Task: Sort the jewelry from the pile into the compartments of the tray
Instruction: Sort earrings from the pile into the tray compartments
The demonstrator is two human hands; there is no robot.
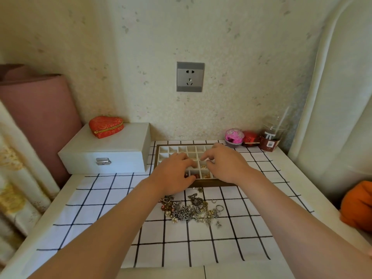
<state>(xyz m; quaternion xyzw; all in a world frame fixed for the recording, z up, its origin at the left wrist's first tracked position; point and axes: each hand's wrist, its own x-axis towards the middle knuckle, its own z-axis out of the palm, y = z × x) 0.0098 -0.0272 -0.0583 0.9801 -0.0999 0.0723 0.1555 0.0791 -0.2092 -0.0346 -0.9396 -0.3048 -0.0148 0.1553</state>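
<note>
Seen from the head camera, the left hand [177, 174] and right hand [223, 164] curl down over the wood-framed tray [211, 183] of small white square cells, hiding its middle; whether either pinches anything I cannot tell. The tangled pile [191, 210] of metal chains and rings lies just before the tray on a checked cloth [100, 198], with a white latched box [112, 150] at left.

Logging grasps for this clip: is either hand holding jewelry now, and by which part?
Cannot tell. The left hand and right hand are curled over the tray; anything pinched is too small or hidden.
</note>
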